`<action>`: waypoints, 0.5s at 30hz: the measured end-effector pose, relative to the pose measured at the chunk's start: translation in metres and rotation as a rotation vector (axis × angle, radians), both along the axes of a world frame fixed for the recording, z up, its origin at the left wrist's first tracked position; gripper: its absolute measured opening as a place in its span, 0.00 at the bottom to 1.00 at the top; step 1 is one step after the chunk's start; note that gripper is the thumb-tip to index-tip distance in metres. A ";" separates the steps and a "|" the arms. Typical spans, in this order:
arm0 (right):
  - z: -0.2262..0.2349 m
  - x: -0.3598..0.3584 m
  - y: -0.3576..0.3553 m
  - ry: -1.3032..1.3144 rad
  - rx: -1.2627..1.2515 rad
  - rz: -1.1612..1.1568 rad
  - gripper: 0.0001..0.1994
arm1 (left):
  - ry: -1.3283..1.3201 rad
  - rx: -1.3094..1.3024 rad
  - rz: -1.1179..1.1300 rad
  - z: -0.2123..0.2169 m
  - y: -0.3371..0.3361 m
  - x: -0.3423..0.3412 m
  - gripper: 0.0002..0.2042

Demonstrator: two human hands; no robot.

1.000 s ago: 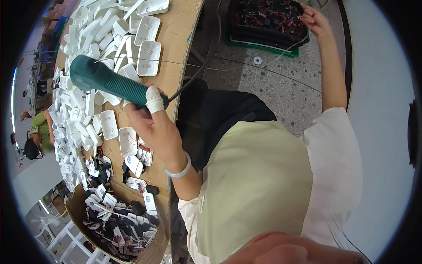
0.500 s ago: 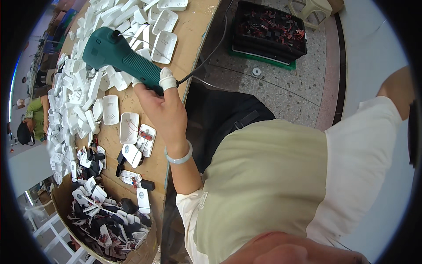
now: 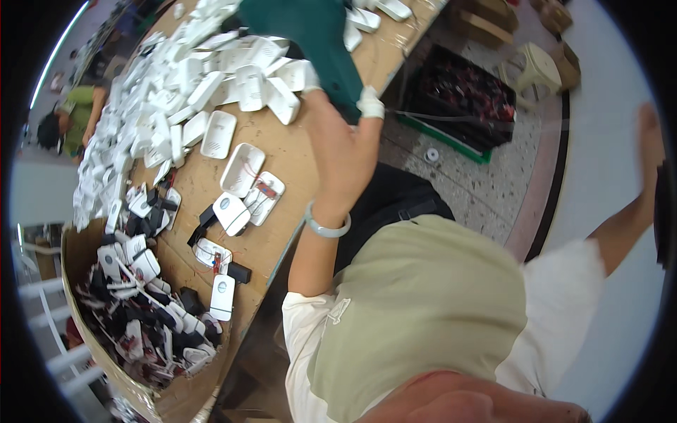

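My left hand (image 3: 342,141) wraps around the handle of a dark green, pistol-shaped glue gun (image 3: 310,32), whose upper end is cut off by the top edge. Pale finger cots cover the thumb tip and a fingertip, and a light bracelet circles the wrist. Beneath the tool lie many loose white plastic housings (image 3: 250,88). Closer to me on the table are an open white shell (image 3: 242,169), a part with a red circuit board (image 3: 264,190) and a closed white unit (image 3: 230,213). My right hand (image 3: 647,137), far out at the right rim, is smeared by motion; its fingers are unclear.
A cardboard box (image 3: 144,395) full of white-and-black assembled units stands at the table's near left. On the floor, a black crate (image 3: 458,95) holds red-wired parts, beside a cream stool (image 3: 532,70). Another person (image 3: 88,116) in green sits beyond the heap.
The view has swung, shifting the table and floor in the picture. My left hand with the glue gun is now higher and further right; my right hand has come into view, blurred.
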State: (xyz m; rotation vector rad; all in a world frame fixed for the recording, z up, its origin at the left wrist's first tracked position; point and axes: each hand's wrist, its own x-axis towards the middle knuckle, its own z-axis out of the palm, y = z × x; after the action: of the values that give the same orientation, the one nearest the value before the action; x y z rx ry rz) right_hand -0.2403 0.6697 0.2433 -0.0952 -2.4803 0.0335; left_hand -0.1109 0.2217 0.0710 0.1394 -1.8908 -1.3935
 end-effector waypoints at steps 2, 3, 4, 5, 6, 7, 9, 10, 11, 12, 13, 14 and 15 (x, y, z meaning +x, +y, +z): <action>-0.080 0.029 -0.018 -0.581 0.480 0.067 0.12 | -0.101 -0.062 -0.018 -0.021 -0.008 -0.006 0.18; -0.119 0.028 -0.019 -0.905 0.446 0.066 0.17 | -0.145 -0.105 0.022 -0.025 -0.007 -0.005 0.19; -0.159 0.034 -0.042 -0.812 0.489 0.220 0.22 | -0.209 -0.120 0.007 -0.029 -0.008 0.001 0.27; -0.155 0.047 -0.081 -0.814 0.409 0.553 0.27 | -0.203 -0.142 0.027 -0.043 -0.007 0.000 0.27; -0.144 0.050 -0.126 -0.938 0.098 0.876 0.27 | -0.229 -0.184 0.038 -0.053 -0.004 -0.002 0.28; -0.132 0.058 -0.168 -1.068 -0.232 1.167 0.26 | -0.276 -0.114 -0.014 -0.057 0.001 -0.004 0.29; -0.154 0.081 -0.233 -1.036 -0.897 1.237 0.22 | -0.215 -0.197 0.041 -0.066 0.016 -0.008 0.29; -0.171 0.082 -0.259 -0.917 -0.920 1.249 0.21 | -0.203 -0.218 0.060 -0.069 0.022 -0.007 0.31; -0.191 0.075 -0.282 -0.789 -0.940 1.259 0.20 | -0.083 -0.339 0.135 -0.075 0.023 -0.011 0.31; -0.205 0.071 -0.295 -0.866 -1.098 1.181 0.20 | -0.098 -0.337 0.181 -0.079 0.020 -0.009 0.31; -0.220 0.064 -0.308 -0.796 -1.045 1.236 0.21 | -0.117 -0.416 0.231 -0.085 0.017 -0.006 0.30; -0.231 0.059 -0.319 -0.715 -0.996 1.278 0.22 | -0.136 -0.493 0.266 -0.087 0.016 -0.005 0.29; -0.243 0.050 -0.323 -0.778 -1.051 1.241 0.21 | -0.171 -0.529 0.269 -0.087 0.014 -0.002 0.28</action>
State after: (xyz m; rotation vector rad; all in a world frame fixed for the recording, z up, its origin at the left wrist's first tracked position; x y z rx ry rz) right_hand -0.1906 0.3466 -0.0001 1.1616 -2.4587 2.0870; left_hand -0.1124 0.2353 -0.0159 0.2443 -2.2220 -0.6922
